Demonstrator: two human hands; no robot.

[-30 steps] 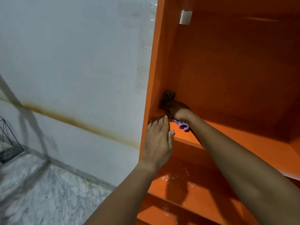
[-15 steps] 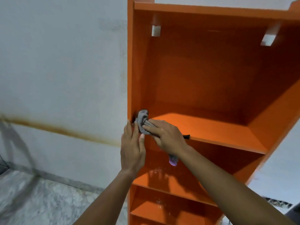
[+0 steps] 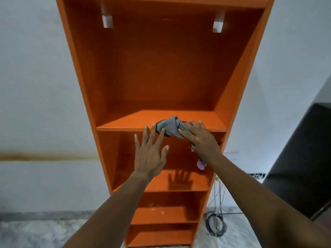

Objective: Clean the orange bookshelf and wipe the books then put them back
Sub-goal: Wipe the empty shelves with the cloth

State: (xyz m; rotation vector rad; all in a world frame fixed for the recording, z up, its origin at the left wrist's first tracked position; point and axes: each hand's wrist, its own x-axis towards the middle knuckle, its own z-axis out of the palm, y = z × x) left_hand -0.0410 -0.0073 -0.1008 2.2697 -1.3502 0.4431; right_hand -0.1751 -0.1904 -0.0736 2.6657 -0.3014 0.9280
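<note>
The orange bookshelf (image 3: 161,72) stands against a white wall with nothing on its shelves; no books are in view. My right hand (image 3: 202,142) presses a grey cloth (image 3: 170,127) onto the front edge of the upper shelf board (image 3: 121,125), right of centre. A purple bit (image 3: 201,164) hangs below that wrist. My left hand (image 3: 150,154) hovers in front of the shelf edge with fingers spread, just left of the cloth and holding nothing.
Two white brackets (image 3: 107,21) sit near the top of the back panel. Lower shelves (image 3: 164,212) show pale specks. A coil of dark cable (image 3: 215,225) lies on the floor to the right, beside a dark cabinet (image 3: 304,167).
My right hand has slid the cloth from the shelf's left corner to right of centre along the front edge. My left hand has come off the left side panel and spread its fingers.
</note>
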